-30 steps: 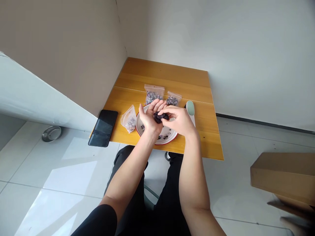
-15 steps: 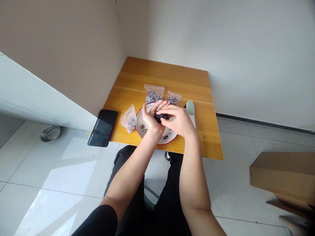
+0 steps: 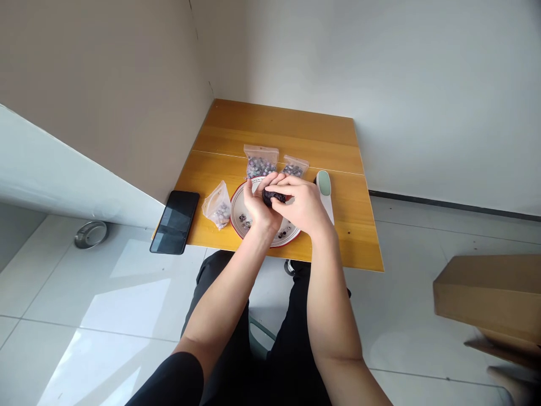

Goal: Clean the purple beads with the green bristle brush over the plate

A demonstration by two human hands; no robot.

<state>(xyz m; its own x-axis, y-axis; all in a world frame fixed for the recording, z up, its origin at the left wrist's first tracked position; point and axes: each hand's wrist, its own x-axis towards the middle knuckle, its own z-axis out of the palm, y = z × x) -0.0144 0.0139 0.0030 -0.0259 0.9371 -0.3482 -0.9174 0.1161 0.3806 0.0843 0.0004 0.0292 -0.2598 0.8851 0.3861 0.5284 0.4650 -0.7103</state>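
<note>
Over a white plate with a red rim, my left hand is cupped palm up around a dark purple clump of beads. My right hand curls over the clump from the right, its fingertips pressed on it. Several loose beads lie on the plate beneath both hands. Two clear bags of beads stand just behind the plate, and a third bag lies to its left.
The small wooden table sits in a wall corner. A black phone overhangs its front left edge; a white and green device lies right of the plate. A metal bowl is on the floor at left, a cardboard box at right.
My left fingers have curled up around the dark beads, and my right hand has closed in over them. The view has shifted slightly.
</note>
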